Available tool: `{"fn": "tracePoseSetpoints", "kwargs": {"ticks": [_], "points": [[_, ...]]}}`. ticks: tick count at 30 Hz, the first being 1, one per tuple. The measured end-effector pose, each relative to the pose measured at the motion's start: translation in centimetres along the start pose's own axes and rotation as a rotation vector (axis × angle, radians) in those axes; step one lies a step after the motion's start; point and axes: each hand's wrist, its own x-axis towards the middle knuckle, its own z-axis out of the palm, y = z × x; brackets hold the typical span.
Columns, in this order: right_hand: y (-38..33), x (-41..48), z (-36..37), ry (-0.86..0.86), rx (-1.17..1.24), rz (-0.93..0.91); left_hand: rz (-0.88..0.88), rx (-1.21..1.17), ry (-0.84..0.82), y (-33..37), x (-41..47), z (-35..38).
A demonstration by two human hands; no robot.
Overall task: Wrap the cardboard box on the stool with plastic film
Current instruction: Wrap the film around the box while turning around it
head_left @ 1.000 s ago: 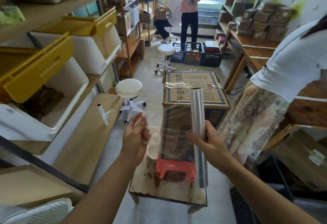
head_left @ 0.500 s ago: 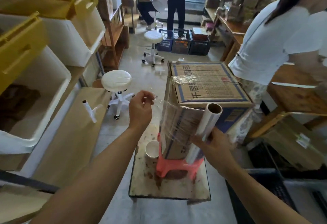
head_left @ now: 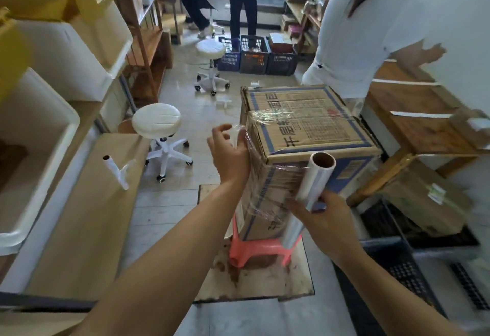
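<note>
A brown cardboard box with blue printing stands on a small red plastic stool. Clear plastic film covers its near side and crosses its top left edge. My right hand grips a roll of film, held tilted against the box's near right corner, its cardboard core end facing up. My left hand presses the film's loose end flat against the box's left side, near the top edge, fingers spread.
The stool stands on a stained low table. White swivel stools stand to the left. A person in white stands just behind the box. Shelves with bins line the left, wooden tables the right, black crates lie at right.
My left hand moved right from the air onto the box's left side with the film end. The right hand tilted the roll and brought it to the box's near right corner.
</note>
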Motion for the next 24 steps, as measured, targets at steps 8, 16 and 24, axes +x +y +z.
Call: {"fn": "tracePoseSetpoints", "kwargs": {"ticks": [8,16,24], "points": [[-0.4,0.1,-0.2,0.054,-0.119,-0.055,-0.394,-0.082,-0.211,1.8,-0.7,0.1],[-0.4,0.3,-0.2,0.041,-0.081,-0.073,-0.369,-0.532,-0.372,1.3,-3.8,0.1],[0.3,0.3,-0.5,-0.013,-0.018,-0.137,-0.377,-0.469,-0.611,1.3,-2.0,0.1]]}}
